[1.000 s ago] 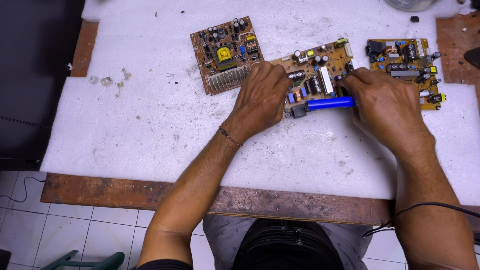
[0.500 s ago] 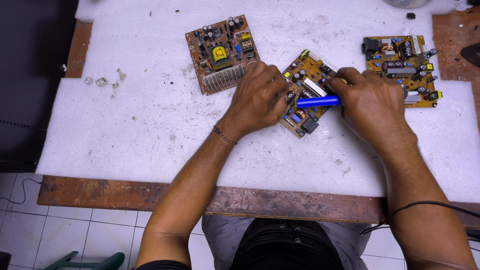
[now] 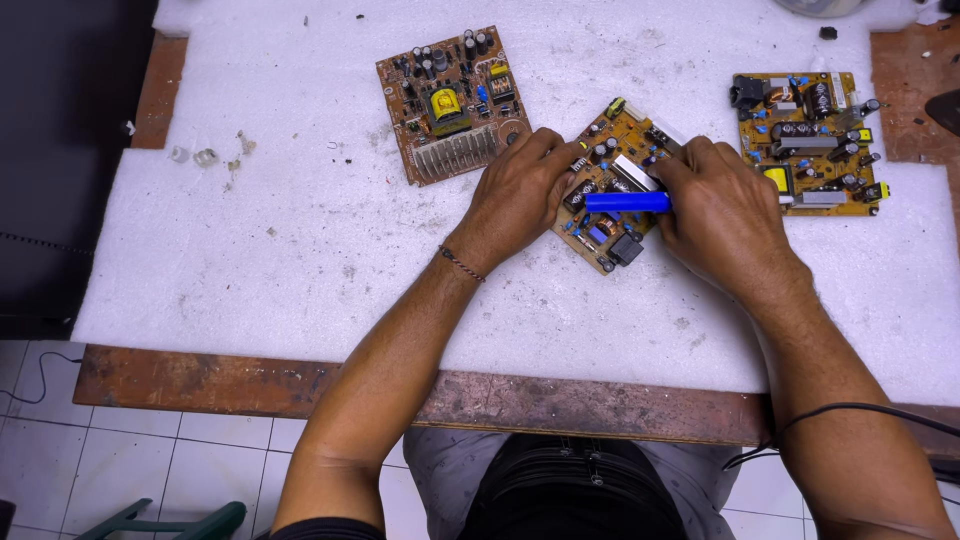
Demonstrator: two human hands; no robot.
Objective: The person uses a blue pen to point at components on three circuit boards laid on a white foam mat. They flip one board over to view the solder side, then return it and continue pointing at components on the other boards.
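Work is mid-way: the left hand (image 3: 520, 195) pins the middle circuit board (image 3: 612, 205), the right hand (image 3: 715, 215) is clamped on a blue-handled tool (image 3: 627, 202); two other boards (image 3: 450, 100) lie untouched.

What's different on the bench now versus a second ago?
The middle brown circuit board was lined up between its two neighbours; it has since been turned to sit diagonally and pulled slightly toward the person. The left hand stays pressed on its left edge, and the right hand keeps its grip on the blue cylindrical tool. The left board and right board stayed put.
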